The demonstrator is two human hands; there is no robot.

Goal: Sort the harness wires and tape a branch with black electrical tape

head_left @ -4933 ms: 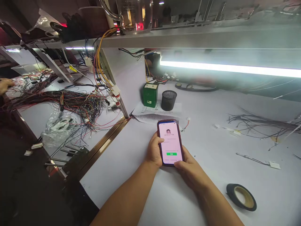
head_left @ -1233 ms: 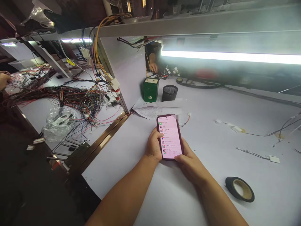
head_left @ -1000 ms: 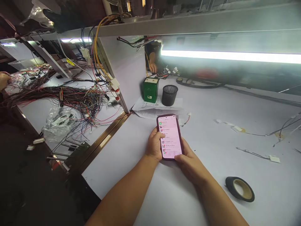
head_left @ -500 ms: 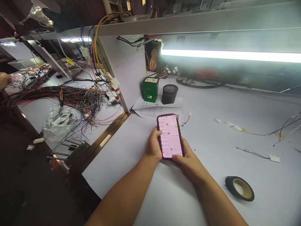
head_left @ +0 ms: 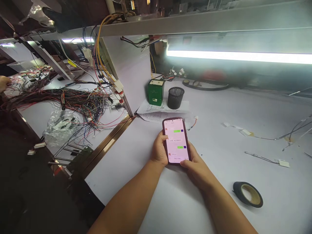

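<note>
A smartphone (head_left: 176, 141) in a dark case is held upright over the white table, its lit screen showing a chat with green bubbles. My left hand (head_left: 159, 149) is closed around its left side, the thumb resting on the screen's edge. On the lower right, my right hand (head_left: 195, 164) grips the phone too, with the thumb over the bottom of the screen. The fingers behind the phone are hidden. Beyond it, a green box (head_left: 156, 92) and a black mesh pen cup (head_left: 175, 98) stand on printed paper sheets (head_left: 161, 113).
A roll of black tape (head_left: 248, 194) lies at the right front. Short wires with white connectors (head_left: 282, 163) are scattered on the right. Past the table's left edge, a large wire bundle (head_left: 60, 100) covers another bench. A lit tube lamp (head_left: 239, 57) hangs under the shelf.
The phone's screen has switched from a list to a chat with green bubbles. Another person's hand at the back behind the panel has moved out of sight. Both my hands keep their hold.
</note>
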